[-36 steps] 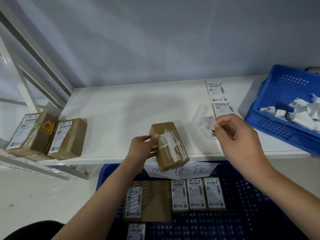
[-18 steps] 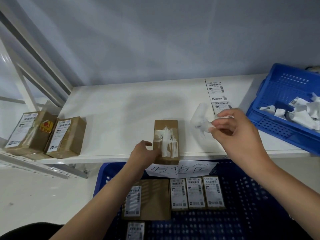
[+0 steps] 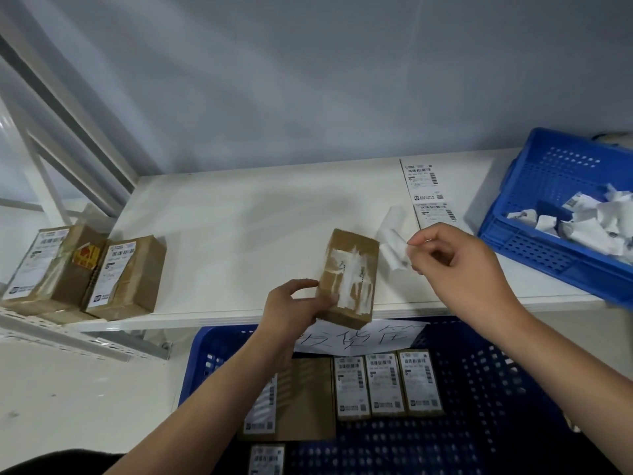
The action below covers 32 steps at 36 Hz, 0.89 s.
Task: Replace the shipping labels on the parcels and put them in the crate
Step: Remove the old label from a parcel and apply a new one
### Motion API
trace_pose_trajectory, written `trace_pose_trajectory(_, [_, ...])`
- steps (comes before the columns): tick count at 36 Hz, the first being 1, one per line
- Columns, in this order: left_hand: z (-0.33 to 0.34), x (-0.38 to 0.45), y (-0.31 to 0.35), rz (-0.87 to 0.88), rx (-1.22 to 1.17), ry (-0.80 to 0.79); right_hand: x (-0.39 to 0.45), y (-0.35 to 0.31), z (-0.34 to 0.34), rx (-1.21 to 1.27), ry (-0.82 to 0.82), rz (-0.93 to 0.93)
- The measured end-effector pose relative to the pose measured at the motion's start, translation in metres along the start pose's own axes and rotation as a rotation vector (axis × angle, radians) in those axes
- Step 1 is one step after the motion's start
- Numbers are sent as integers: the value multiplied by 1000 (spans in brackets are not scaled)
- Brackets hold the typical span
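Parcel (image 3: 347, 277), a small brown box with white shreds of a torn-off label on its top face, sits at the front edge of the white shelf (image 3: 239, 234), tilted a little over the lip. From the head view, the left hand (image 3: 294, 303) grips the parcel's near-left corner, thumb on top and fingers curled round the side. The right hand (image 3: 459, 265), just right of the parcel, pinches a peeled label scrap (image 3: 394, 248) between thumb and forefinger.

The step in hand looks like discarding that scrap into the blue waste bin (image 3: 548, 255), well right of the parcel, where other crumpled scraps lie. Fresh labels (image 3: 423, 186) lie behind the parcel to its right; the next one likely needs laying flat over the residue. Below the parcel, the blue crate (image 3: 496, 406) holds relabelled parcels (image 3: 387, 385). Two unprocessed parcels (image 3: 85, 272) wait far to its left.
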<state>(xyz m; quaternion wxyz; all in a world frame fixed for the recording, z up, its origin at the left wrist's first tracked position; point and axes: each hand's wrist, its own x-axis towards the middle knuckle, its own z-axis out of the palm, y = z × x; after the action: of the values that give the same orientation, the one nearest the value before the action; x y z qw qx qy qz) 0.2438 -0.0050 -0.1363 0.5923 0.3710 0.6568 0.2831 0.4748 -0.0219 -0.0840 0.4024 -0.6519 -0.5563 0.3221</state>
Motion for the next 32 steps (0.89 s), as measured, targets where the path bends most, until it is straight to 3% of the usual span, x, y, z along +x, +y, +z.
trace_pose_trajectory(11, [18, -31, 27, 223, -69, -36, 6, -1, -26, -16, 158, -30])
trace_pose_trajectory(19, [37, -49, 29, 165, -287, -109, 8, -8, -62, 17, 307, -4])
trace_pose_trajectory(28, [66, -62, 38, 137, -334, -153, 4, 4, -97, 84, 419, 30])
trace_pose_trajectory(32, [91, -65, 43, 127, -349, -170, 5, 14, -119, -4, 473, 35])
